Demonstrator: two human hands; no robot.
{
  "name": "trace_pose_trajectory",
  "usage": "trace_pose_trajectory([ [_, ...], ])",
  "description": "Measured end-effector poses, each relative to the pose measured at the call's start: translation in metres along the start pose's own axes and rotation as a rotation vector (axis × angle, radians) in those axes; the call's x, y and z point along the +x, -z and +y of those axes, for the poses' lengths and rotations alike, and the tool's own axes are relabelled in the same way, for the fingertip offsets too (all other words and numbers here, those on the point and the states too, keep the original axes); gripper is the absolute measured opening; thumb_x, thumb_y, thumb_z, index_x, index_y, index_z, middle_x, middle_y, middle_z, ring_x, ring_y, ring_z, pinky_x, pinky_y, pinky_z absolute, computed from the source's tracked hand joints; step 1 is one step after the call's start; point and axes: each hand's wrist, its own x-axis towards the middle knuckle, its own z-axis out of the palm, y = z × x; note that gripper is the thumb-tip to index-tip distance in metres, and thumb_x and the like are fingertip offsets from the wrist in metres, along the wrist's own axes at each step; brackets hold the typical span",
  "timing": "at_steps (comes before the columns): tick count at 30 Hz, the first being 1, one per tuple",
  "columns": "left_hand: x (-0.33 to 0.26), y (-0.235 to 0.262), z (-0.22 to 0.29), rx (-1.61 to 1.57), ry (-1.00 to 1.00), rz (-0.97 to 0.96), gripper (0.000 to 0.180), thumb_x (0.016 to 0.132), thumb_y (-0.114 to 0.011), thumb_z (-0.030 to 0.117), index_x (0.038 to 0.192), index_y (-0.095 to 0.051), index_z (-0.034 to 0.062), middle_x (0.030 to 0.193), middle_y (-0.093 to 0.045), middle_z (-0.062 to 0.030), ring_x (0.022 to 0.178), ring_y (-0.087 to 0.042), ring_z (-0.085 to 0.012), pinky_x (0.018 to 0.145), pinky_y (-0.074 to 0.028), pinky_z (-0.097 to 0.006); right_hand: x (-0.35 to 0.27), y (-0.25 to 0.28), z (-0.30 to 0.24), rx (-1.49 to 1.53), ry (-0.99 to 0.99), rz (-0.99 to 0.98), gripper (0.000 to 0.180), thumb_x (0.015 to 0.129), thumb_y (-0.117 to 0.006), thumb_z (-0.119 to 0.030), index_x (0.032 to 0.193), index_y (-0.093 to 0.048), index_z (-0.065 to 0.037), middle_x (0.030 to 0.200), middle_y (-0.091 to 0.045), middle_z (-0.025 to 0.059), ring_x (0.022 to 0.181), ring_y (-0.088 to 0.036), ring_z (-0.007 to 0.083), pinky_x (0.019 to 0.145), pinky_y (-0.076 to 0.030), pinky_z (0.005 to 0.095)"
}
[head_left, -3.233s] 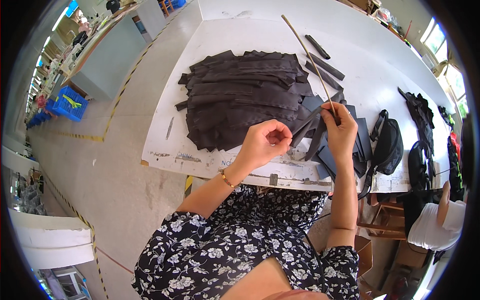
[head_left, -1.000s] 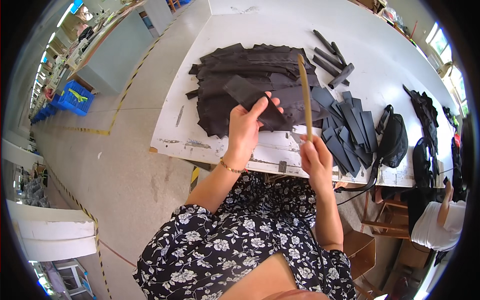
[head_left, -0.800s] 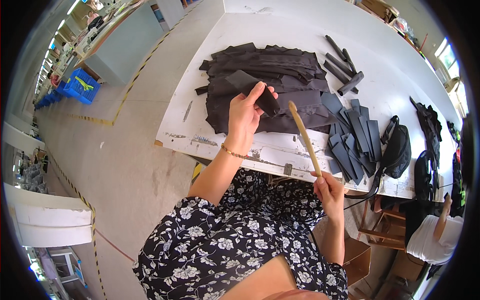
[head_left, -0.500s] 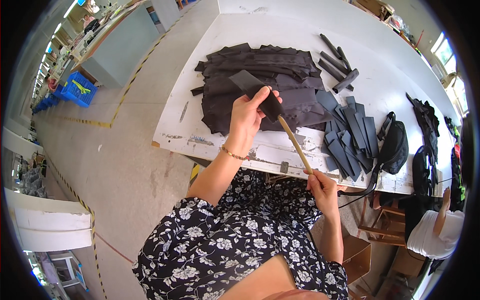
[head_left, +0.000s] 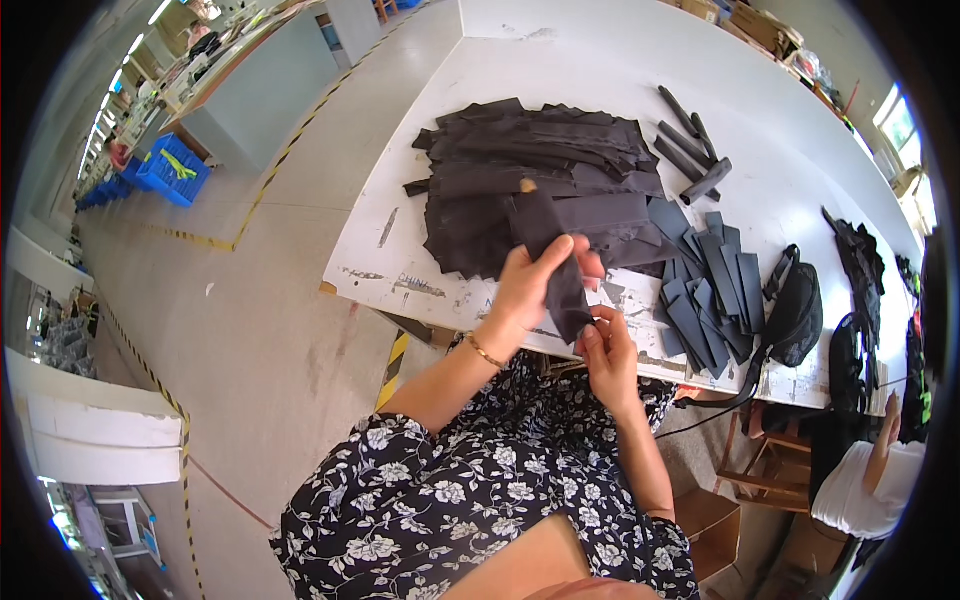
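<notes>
A dark fabric sleeve [head_left: 541,222] runs slantwise between my hands above the table's near edge. My left hand [head_left: 528,285] grips it at the middle, thumb on top and fingers wrapped round. At its lower end my right hand [head_left: 608,360] pinches the sleeve between thumb and fingers. A tan stick tip [head_left: 528,186] shows at the sleeve's far end; the rest of the stick is hidden, apparently inside. Just beyond lies a broad pile of dark fabric pieces [head_left: 540,135]. To the right is a heap of flat dark strips [head_left: 712,295].
Several rolled black tubes [head_left: 690,150] lie at the far right of the white table [head_left: 590,70]. A black mesh pouch [head_left: 795,315] rests beyond the strips. A cardboard box [head_left: 708,530] is below. At far right sits another person in a white top [head_left: 865,475].
The stick, earlier stretched bare between the sleeve and my right hand, now shows only its tip at the far end. My right hand has moved up and left to the sleeve's lower end.
</notes>
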Motion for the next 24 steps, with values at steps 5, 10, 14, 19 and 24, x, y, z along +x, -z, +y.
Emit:
trace_pose_trajectory([
  [5, -0.011, -0.013, -0.020, -0.134, -0.036, 0.189, 0.029, 0.097, -0.060, 0.031, 0.105, -0.065, 0.0037, 0.075, -0.066, -0.0070, 0.064, -0.066, -0.0194, 0.060, -0.056, -0.034, 0.000, -0.031, 0.001, -0.011, 0.061, 0.129, 0.022, 0.098, -0.047, -0.002, 0.119, -0.045, 0.002, 0.073, -0.058, 0.0066, 0.065, -0.054, 0.0110, 0.059, -0.045, 0.0270],
  [10, 0.000, -0.008, -0.006, -0.171, -0.094, 0.266, 0.028, 0.093, -0.065, 0.028, 0.101, -0.065, 0.0010, 0.071, -0.065, -0.0090, 0.053, -0.062, -0.0175, 0.052, -0.054, -0.032, -0.025, -0.025, 0.004, -0.275, 0.046, -0.031, 0.017, 0.099, -0.046, -0.005, 0.112, -0.052, 0.004, 0.065, -0.054, 0.0103, 0.057, -0.054, 0.0176, 0.054, -0.044, 0.0313],
  [14, 0.007, 0.003, 0.004, -0.120, -0.103, 0.330, 0.029, 0.092, -0.067, 0.029, 0.097, -0.065, 0.0004, 0.066, -0.062, -0.0070, 0.047, -0.056, -0.0136, 0.045, -0.048, -0.029, -0.045, -0.018, 0.003, -0.323, -0.004, -0.138, 0.014, 0.100, -0.046, -0.007, 0.105, -0.055, 0.003, 0.062, -0.051, 0.0115, 0.052, -0.053, 0.0206, 0.050, -0.043, 0.0343],
  [19, 0.019, 0.020, 0.051, -0.138, -0.272, 0.278, 0.028, 0.094, -0.065, 0.030, 0.093, -0.066, 0.0020, 0.050, -0.049, 0.0009, 0.033, -0.031, -0.0048, 0.033, -0.021, -0.021, -0.087, 0.024, -0.006, -0.097, -0.390, -0.449, 0.018, 0.102, -0.046, -0.013, 0.101, -0.058, 0.000, 0.062, -0.053, 0.0027, 0.054, -0.049, 0.0105, 0.050, -0.040, 0.0278],
  [24, 0.024, 0.007, 0.035, -0.216, -0.195, 0.245, 0.028, 0.096, -0.062, 0.033, 0.094, -0.064, 0.0053, 0.050, -0.045, 0.0027, 0.036, -0.030, -0.0039, 0.037, -0.023, -0.021, -0.090, 0.073, -0.032, -0.307, -0.274, -0.313, 0.019, 0.096, -0.057, -0.014, 0.082, -0.062, -0.001, 0.056, -0.053, 0.0017, 0.050, -0.049, 0.0067, 0.046, -0.039, 0.0271],
])
